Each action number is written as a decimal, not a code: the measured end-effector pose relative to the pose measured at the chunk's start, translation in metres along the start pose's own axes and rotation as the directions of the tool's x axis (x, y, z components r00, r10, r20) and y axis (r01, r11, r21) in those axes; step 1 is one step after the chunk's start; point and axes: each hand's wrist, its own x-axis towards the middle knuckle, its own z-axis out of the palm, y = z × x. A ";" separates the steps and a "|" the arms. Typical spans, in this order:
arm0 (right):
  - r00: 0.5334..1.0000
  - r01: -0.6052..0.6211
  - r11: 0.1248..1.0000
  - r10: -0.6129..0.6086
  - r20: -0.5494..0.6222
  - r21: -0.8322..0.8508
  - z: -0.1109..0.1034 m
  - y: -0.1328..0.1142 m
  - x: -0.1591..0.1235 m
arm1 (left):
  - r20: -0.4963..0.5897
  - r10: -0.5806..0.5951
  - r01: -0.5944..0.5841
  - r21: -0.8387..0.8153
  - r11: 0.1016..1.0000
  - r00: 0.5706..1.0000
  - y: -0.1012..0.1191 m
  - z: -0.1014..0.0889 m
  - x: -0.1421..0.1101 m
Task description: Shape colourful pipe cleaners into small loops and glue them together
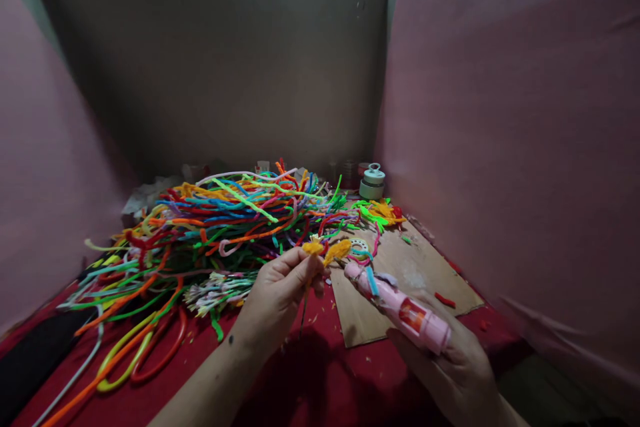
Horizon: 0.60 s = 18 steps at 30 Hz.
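Observation:
My left hand (290,283) pinches a small yellow pipe-cleaner flower (313,247) on a thin dark stem that hangs below the fingers. A fuzzy yellow petal (337,251) sticks out to the right of the fingertips. My right hand (445,353) is wrapped round a pink glue gun (400,307) with an orange-lit window in its side. Its tip points up and left, close to the yellow petal; whether they touch I cannot tell. A light blue piece of pipe cleaner (372,280) lies across the glue gun's front part.
A large heap of coloured pipe cleaners (235,213) covers the left and middle of the red cloth (310,373). White-tipped stems (220,292) lie in front of it. A wooden board (425,253) holds scraps at right, with a pale green jar (373,181) behind. Pink walls (525,113) flank the table.

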 end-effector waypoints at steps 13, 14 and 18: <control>0.994 0.113 0.988 -0.111 0.027 -0.106 -0.002 0.012 -0.003 | -0.103 0.018 -0.042 -0.232 0.972 0.994 0.009 0.002 0.002; 0.989 0.148 0.974 -0.144 0.035 -0.174 -0.003 0.020 -0.005 | -0.107 0.018 -0.044 -0.244 0.969 0.994 0.010 0.001 0.002; 0.972 0.222 0.836 -0.227 0.052 -0.503 -0.014 0.059 -0.005 | -0.104 0.004 -0.029 -0.245 0.969 0.995 0.011 0.002 0.003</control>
